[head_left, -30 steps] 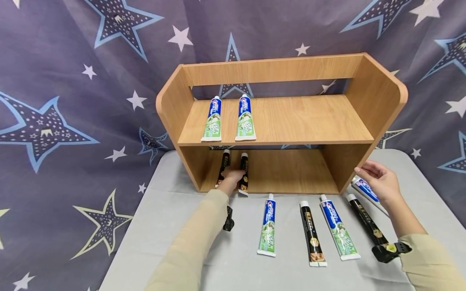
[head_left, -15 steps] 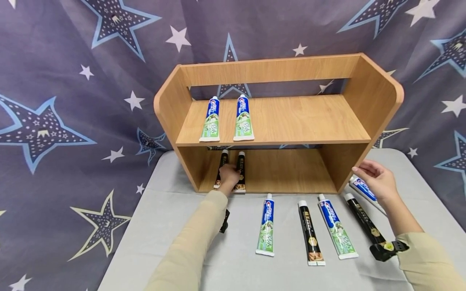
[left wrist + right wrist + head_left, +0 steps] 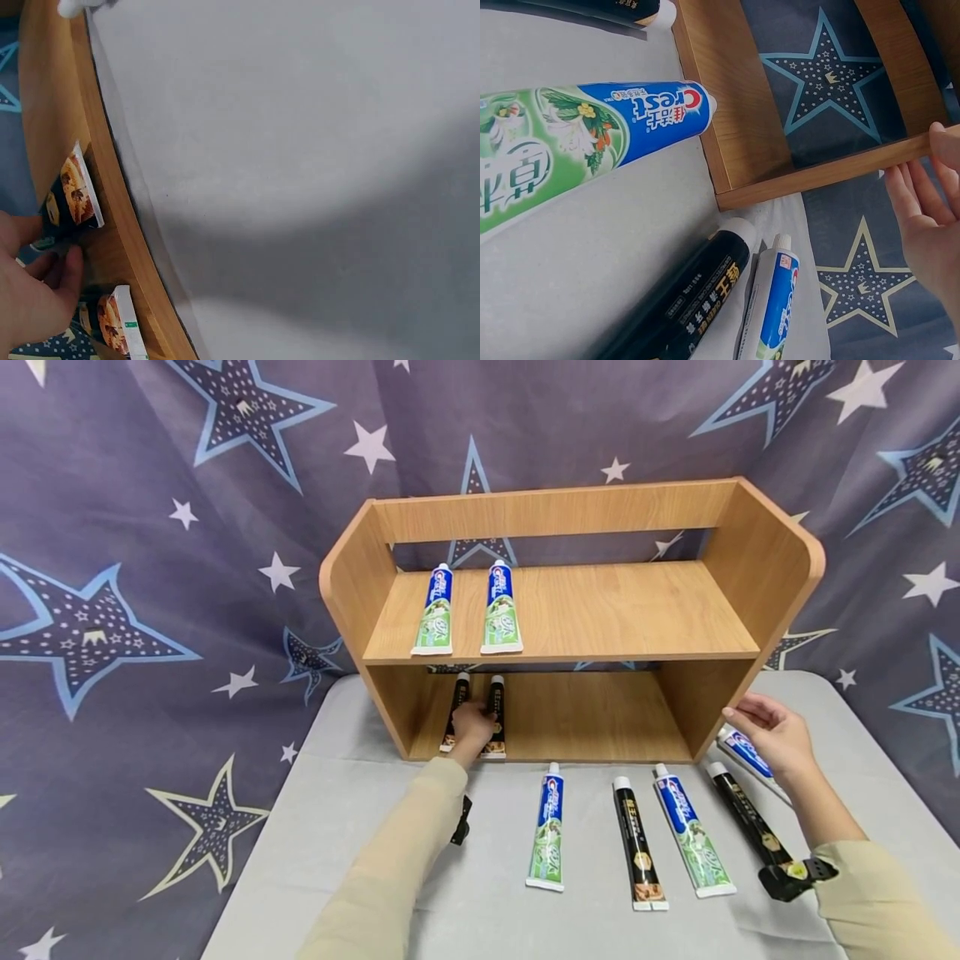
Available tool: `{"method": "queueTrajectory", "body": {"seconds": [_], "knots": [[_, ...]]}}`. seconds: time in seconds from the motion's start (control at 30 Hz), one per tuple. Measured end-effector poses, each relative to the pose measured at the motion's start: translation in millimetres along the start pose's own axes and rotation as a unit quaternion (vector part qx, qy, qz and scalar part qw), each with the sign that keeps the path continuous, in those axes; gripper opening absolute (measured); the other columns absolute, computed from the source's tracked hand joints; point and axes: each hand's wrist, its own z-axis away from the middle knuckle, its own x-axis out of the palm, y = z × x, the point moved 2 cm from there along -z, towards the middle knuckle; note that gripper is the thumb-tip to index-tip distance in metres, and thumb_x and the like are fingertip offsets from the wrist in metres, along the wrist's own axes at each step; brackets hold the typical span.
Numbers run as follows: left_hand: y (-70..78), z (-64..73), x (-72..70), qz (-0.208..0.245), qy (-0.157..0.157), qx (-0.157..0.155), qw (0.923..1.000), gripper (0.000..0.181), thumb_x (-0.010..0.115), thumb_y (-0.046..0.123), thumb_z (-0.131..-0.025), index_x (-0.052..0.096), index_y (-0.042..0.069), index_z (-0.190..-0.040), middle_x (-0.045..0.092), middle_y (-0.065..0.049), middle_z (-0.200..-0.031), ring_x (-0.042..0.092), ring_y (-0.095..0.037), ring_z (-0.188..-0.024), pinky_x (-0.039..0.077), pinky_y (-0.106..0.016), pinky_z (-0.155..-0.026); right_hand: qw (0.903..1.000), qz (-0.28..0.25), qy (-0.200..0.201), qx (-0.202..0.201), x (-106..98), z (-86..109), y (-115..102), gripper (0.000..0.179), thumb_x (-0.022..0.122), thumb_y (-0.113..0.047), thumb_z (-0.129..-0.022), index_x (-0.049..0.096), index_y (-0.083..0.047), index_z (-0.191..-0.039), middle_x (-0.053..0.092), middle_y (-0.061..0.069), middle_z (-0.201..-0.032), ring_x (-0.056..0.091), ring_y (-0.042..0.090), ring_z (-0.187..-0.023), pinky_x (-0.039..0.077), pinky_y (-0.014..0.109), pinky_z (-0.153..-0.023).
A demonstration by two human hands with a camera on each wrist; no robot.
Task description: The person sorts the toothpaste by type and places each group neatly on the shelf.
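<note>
In the head view a two-tier wooden shelf [image 3: 637, 653] stands on the table. My left hand [image 3: 472, 724] reaches into its lower tier and pinches a black toothpaste tube [image 3: 497, 695] lying there, its crimped end toward the front edge. Left of it lies another black toothpaste tube [image 3: 461, 692], partly behind the hand. In the left wrist view the thumb and fingers [image 3: 71, 274] are around the held tube [image 3: 73, 191]. My right hand [image 3: 780, 739] grips the front edge of the shelf's right side panel, with thumb and fingers on opposite faces [image 3: 832, 166].
Two blue-green Crest toothpaste tubes [image 3: 501, 610] lie on the upper tier. In front of the shelf, Crest tubes [image 3: 547, 831] and black tubes [image 3: 639, 847] lie on the grey tablecloth [image 3: 360, 743]. Another Crest tube [image 3: 748, 756] is partly behind the right hand. A star-patterned curtain [image 3: 187, 693] hangs behind.
My left hand has pushed the held black tube slightly back and left, so its crimped end no longer overhangs the shelf's front edge. The right hand keeps its grip on the side panel.
</note>
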Motion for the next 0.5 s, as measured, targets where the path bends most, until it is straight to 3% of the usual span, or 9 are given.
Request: {"method": "queueTrajectory", "body": {"seconds": [0.23,0.5], "knots": [[-3.6,8.9,-7.5,0.029,-0.012,0.03,0.9991,0.03,0.063,0.008,-0.09,0.064,-0.005,-0.117,0.068,-0.021,-0.112,0.063,-0.036,-0.108,0.056,-0.044,-0.088,1.0,-0.006,-0.002,0.003,1.4,2.6,0.6,0.026,0.067,-0.006,-0.088,0.063,-0.031,-0.094,0.067,-0.028,-0.082,0.062,-0.013,-0.074,0.049,0.001,-0.067],[-6.8,35.2,-22.5,0.06,-0.03,0.055,0.9962,0.025,0.066,0.008,-0.087,0.067,-0.004,-0.109,0.072,-0.019,-0.104,0.069,-0.031,-0.097,0.059,-0.038,-0.084,0.9999,0.013,0.011,0.004,1.2,3.7,-0.2,0.025,0.068,-0.01,-0.089,0.062,-0.034,-0.093,0.065,-0.031,-0.082,0.061,-0.015,-0.074,0.049,0.0,-0.066]]}}
